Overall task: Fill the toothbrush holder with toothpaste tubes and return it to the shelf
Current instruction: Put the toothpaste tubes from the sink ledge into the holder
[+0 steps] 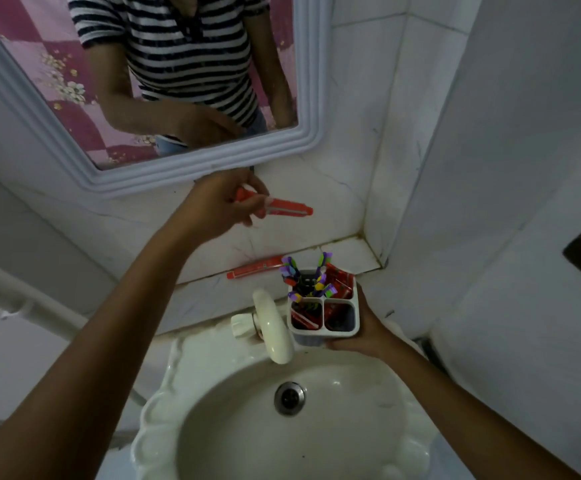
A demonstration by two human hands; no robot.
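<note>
Left hand [223, 202] grip pinching red toothpaste tube [282, 210] below mirror [185, 174], right hand [365, 330] grip clasping white toothbrush holder [323, 317] above sink [282, 427], second tube [254, 267] on shelf [348, 252].

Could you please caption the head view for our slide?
Left hand holds a red toothpaste tube above the shelf; right hand holds the toothbrush holder over the sink.

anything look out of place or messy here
One red tube lies flat on the shelf behind the tap, outside the holder. The left hand holds another tube; the right hand holds the holder. Nothing spilled.
</note>
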